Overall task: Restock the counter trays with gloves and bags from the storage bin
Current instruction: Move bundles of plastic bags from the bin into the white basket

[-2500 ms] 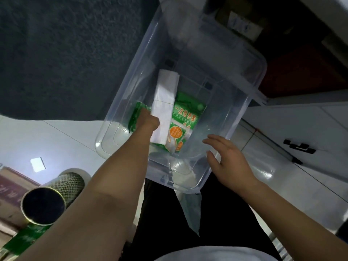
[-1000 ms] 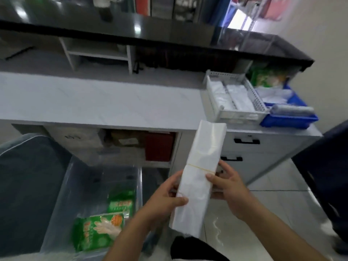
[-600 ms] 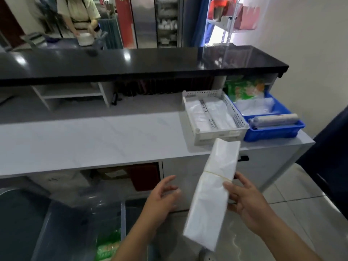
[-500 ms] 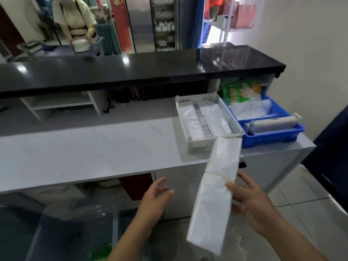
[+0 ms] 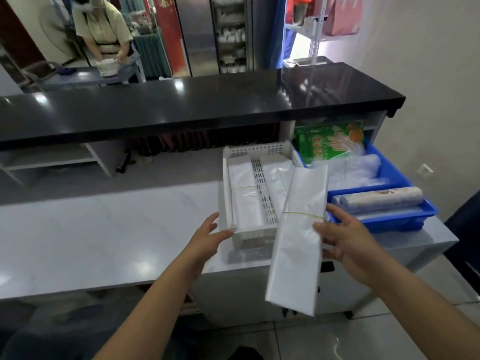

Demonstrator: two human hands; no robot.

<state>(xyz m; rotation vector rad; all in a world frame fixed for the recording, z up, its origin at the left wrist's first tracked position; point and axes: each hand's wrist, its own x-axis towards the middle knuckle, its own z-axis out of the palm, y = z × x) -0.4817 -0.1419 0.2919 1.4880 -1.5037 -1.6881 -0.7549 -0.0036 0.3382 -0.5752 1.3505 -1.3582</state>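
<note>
Right hand [image 5: 345, 242] grips a long flat bundle of clear plastic bags [image 5: 298, 237] w/ a thin yellow rubber band round its middle; thumb on the front face just under the band, other fingers behind. Bundle is up in the air, tilted, top end leaning over the right compartment of the white perforated plastic tray [image 5: 261, 231], bottom end hanging out past the counter's front edge, over the floor.

Left hand [image 5: 207, 239] is empty, fingers spread wide, fingertips at the tray's front-left corner; touching or just short of it, can't tell.

The white tray sits on the pale marble-look counter [image 5: 104, 235] toward its right end, near the front edge. A slotted divider splits it lengthwise. Left compartment holds a banded stack of clear bags [image 5: 242, 196]; right compartment has more clear bags [image 5: 276, 183], partly hidden by the held bundle.

Just beside the tray on its right, touching or nearly so, a blue plastic bin [image 5: 405, 222] at the counter's right end. Inside: a long roll of clear film bags [image 5: 376, 200] lying across the front part, loose clear bags [image 5: 355, 170] behind it, and a green printed pack of disposable gloves [image 5: 327, 144] propped at the back under the black glossy upper ledge [image 5: 181, 107].

Beyond the ledge, far left, a person in a pale top [image 5: 104, 29] bends over a stack of white dishes [image 5: 107, 67].
</note>
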